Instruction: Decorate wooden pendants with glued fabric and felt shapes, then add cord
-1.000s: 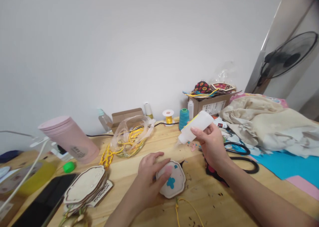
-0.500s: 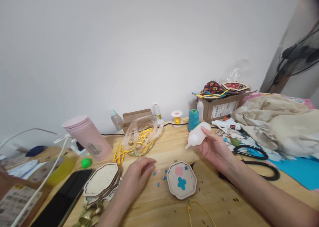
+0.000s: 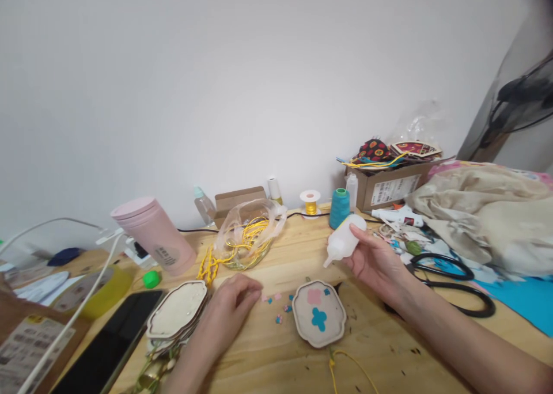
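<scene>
A: Where do things stand at the wooden worktable (image 3: 259, 359)?

B: A scalloped panel (image 3: 305, 326) lies flat in front of the person, between the two hands, with neither touching it. A pink shape (image 3: 314, 296), a blue shape (image 3: 319, 319) and a small blue piece (image 3: 327, 292) are on its face.

A: And the hands?

B: The right hand (image 3: 380, 267) grips a white squeeze bottle (image 3: 347, 237), tilted with its nozzle pointing down, near the panel's upper edge but apart from it. The left hand (image 3: 231, 307) rests by the wood, fingers curled close together; whether anything is pinched in them, one cannot tell.

A: How much is done, how much left?

B: Three pieces are in place on the face, by the look of it; whether they are stuck down cannot be seen. Tiny pink and blue bits (image 3: 279, 319) lie loose between the left hand and the panel, none of them on it. That suggests work partway along.

A: What surrounds the scene?

B: A stack of panels (image 3: 177, 310) beside the left forearm, a yellow cord (image 3: 354, 361) below the panel, and black-handled scissors (image 3: 489, 303) beyond the right forearm.
</scene>
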`<state>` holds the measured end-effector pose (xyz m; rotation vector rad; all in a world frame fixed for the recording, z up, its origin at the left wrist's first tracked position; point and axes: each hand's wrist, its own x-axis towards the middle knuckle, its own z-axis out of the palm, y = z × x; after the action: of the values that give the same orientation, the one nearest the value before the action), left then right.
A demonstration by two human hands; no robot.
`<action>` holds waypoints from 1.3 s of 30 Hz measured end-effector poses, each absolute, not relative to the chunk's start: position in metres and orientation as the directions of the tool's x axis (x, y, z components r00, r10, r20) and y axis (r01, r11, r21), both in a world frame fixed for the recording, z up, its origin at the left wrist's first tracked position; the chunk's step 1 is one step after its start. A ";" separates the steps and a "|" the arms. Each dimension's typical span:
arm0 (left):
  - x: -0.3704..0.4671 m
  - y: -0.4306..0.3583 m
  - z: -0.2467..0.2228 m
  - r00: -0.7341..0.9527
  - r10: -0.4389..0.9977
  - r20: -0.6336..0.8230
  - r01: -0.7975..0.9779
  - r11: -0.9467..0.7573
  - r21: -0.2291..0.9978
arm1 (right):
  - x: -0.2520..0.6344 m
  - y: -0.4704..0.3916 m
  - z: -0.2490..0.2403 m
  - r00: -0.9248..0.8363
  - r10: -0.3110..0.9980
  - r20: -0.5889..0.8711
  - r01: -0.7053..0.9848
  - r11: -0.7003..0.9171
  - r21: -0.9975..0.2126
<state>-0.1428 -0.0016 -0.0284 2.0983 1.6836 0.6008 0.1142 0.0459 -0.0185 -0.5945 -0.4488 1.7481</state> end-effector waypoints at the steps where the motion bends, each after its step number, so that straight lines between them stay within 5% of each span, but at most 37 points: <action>1: -0.145 -0.002 -0.029 0.193 0.978 0.073 0.809 -0.201 0.553 | 0.114 0.046 -0.018 -0.195 0.968 -0.157 -0.772 -0.250 -0.584; 39: -0.140 -0.004 -0.025 0.360 0.926 0.118 0.853 -0.377 0.360 | 0.111 0.044 -0.016 -0.174 0.968 -0.181 -0.778 -0.248 -0.577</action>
<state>-0.1399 -0.0036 -0.0246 2.3853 1.5936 0.4440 0.1112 0.0436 -0.0158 -0.6146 -0.4198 1.7360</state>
